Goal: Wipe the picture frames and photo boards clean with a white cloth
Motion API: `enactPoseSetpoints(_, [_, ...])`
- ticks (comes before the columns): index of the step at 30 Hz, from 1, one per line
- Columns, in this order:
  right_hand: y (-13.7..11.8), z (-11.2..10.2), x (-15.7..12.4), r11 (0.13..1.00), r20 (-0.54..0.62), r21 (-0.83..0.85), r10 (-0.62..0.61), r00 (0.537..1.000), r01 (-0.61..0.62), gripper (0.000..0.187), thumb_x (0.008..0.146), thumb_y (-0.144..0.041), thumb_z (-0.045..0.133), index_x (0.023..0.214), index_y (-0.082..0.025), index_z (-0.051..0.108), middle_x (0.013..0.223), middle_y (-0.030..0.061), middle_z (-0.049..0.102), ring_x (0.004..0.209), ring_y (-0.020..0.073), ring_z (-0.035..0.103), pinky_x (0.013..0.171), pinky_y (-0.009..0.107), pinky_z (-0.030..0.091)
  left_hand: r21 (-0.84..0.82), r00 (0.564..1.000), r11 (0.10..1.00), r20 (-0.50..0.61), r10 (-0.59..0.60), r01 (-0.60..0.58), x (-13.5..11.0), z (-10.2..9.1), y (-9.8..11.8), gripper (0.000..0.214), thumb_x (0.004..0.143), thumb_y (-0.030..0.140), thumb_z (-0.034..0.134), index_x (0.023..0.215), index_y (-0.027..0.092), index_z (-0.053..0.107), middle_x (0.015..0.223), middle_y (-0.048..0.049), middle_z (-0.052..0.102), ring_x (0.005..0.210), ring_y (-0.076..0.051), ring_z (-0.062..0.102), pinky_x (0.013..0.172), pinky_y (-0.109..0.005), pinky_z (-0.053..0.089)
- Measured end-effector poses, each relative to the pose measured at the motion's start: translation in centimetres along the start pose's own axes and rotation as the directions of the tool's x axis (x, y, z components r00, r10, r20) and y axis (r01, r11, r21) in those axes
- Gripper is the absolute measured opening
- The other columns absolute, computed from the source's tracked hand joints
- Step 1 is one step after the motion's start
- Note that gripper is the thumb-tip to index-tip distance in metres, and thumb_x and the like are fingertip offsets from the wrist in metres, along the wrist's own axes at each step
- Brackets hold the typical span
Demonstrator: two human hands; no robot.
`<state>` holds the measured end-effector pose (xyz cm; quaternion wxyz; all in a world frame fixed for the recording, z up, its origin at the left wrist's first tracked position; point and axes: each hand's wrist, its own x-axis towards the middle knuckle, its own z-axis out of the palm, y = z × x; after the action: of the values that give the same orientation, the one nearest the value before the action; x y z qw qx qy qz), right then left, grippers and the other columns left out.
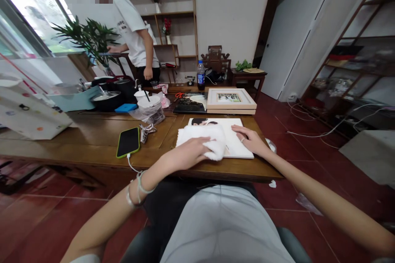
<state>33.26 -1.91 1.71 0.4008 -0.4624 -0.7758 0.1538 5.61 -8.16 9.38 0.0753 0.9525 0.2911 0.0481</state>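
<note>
A white photo print (236, 139) lies flat near the front edge of the wooden table (92, 139). My left hand (191, 152) is closed on a white cloth (203, 137) that rests on the print's left part. My right hand (251, 139) lies flat on the print's right side, fingers stretched out, holding it down. A ring shows on one finger.
A green-cased phone (128, 141) on a charging cable lies left of the cloth, a metal clip (147, 130) beside it. Behind stand a light wooden picture frame (231, 100), a plastic bag (150, 113), pots (108, 99) and a bottle (200, 74). Another person (135, 33) stands at the far left.
</note>
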Motion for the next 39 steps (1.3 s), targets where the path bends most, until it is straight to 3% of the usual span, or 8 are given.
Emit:
enactPoseSetpoints(6, [0.1, 0.0, 0.0, 1.0, -0.007, 0.011, 0.001, 1.0, -0.001, 0.03, 0.082, -0.02, 0.05, 0.106, -0.02, 0.068, 0.122, 0.0074, 0.062, 0.116, 0.0213, 0.056, 0.105, 0.041, 0.039, 0.128, 0.993, 0.985, -0.028, -0.115, 0.118, 4.4, 1.1, -7.6, 0.031, 0.092, 0.033, 0.044, 0.118, 0.024, 0.06, 0.147, -0.0095, 0.03, 0.137, -0.026, 0.023, 0.108, -0.043, 0.025])
enactPoseSetpoints(10, [0.1, 0.0, 0.0, 0.999, -0.011, 0.034, 0.001, 1.0, 0.0, 0.03, 0.081, -0.019, 0.052, 0.105, -0.022, 0.068, 0.121, 0.0058, 0.063, 0.116, 0.021, 0.056, 0.105, 0.042, 0.039, 0.151, 0.967, 0.956, -0.077, -0.243, 0.252, 6.2, 1.9, -10.2, 0.044, 0.09, 0.047, 0.042, 0.127, 0.026, 0.052, 0.151, -0.0108, 0.021, 0.138, -0.031, 0.017, 0.106, -0.051, 0.022])
enactPoseSetpoints(16, [0.1, 0.0, 0.0, 1.0, -0.003, 0.017, -0.004, 1.0, 0.004, 0.031, 0.082, -0.018, 0.05, 0.107, -0.021, 0.068, 0.122, 0.0069, 0.062, 0.116, 0.0207, 0.056, 0.105, 0.041, 0.039, 0.18, 0.965, 0.954, -0.153, -0.215, 0.241, 5.4, 2.3, -8.0, 0.036, 0.094, 0.036, 0.038, 0.125, 0.025, 0.053, 0.144, -0.0096, 0.035, 0.134, -0.028, 0.026, 0.104, -0.051, 0.027])
enactPoseSetpoints(24, [-0.2, 0.0, 0.0, 1.0, -0.008, 0.02, 0.001, 1.0, -0.001, 0.03, 0.08, -0.018, 0.051, 0.105, -0.022, 0.069, 0.12, 0.0057, 0.063, 0.116, 0.0209, 0.056, 0.105, 0.041, 0.039, 0.128, 1.0, 0.992, 0.019, -0.023, 0.021, -1.5, 1.4, 1.1, 0.029, 0.093, 0.025, 0.041, 0.114, 0.026, 0.061, 0.146, -0.0047, 0.035, 0.138, -0.027, 0.02, 0.107, -0.048, 0.026])
enactPoseSetpoints(27, [-0.1, 0.0, 0.0, 1.0, -0.01, 0.01, -0.009, 1.0, 0.01, 0.031, 0.08, -0.017, 0.051, 0.105, -0.022, 0.069, 0.12, 0.0056, 0.063, 0.115, 0.0209, 0.057, 0.104, 0.041, 0.04, 0.1, 0.999, 0.995, 0.034, 0.015, -0.018, -2.9, 1.2, 2.9, 0.026, 0.092, 0.025, 0.044, 0.108, 0.025, 0.063, 0.146, -0.0032, 0.033, 0.138, -0.026, 0.02, 0.108, -0.046, 0.025])
enactPoseSetpoints(30, [0.0, 0.0, 0.0, 1.0, -0.005, -0.017, -0.015, 1.0, 0.015, 0.031, 0.082, -0.018, 0.049, 0.106, -0.021, 0.068, 0.121, 0.0063, 0.063, 0.116, 0.0204, 0.056, 0.104, 0.041, 0.04, 0.09, 0.999, 0.996, 0.039, 0.024, -0.027, -2.7, 0.6, 2.5, 0.026, 0.093, 0.025, 0.042, 0.107, 0.025, 0.063, 0.143, -0.0029, 0.039, 0.137, -0.024, 0.025, 0.107, -0.04, 0.029])
enactPoseSetpoints(33, [0.1, 0.0, 0.0, 0.999, 0.005, -0.034, -0.018, 1.0, 0.018, 0.032, 0.084, -0.02, 0.046, 0.108, -0.018, 0.067, 0.122, 0.0087, 0.062, 0.117, 0.0203, 0.055, 0.105, 0.039, 0.039, 0.111, 0.999, 0.994, 0.05, -0.02, 0.014, -0.9, 0.3, 0.2, 0.029, 0.094, 0.025, 0.039, 0.11, 0.025, 0.063, 0.139, -0.0052, 0.044, 0.134, -0.024, 0.031, 0.104, -0.038, 0.033])
enactPoseSetpoints(39, [0.4, 0.1, 0.0, 1.0, -0.002, -0.017, -0.023, 1.0, 0.023, 0.031, 0.083, -0.019, 0.048, 0.108, -0.021, 0.067, 0.122, 0.0063, 0.062, 0.117, 0.0203, 0.055, 0.105, 0.04, 0.039, 0.289, 0.977, 0.936, -0.122, -0.173, 0.202, 4.7, 2.1, -6.6, 0.035, 0.092, 0.035, 0.043, 0.125, 0.026, 0.053, 0.152, -0.0083, 0.019, 0.138, -0.033, 0.015, 0.106, -0.053, 0.022])
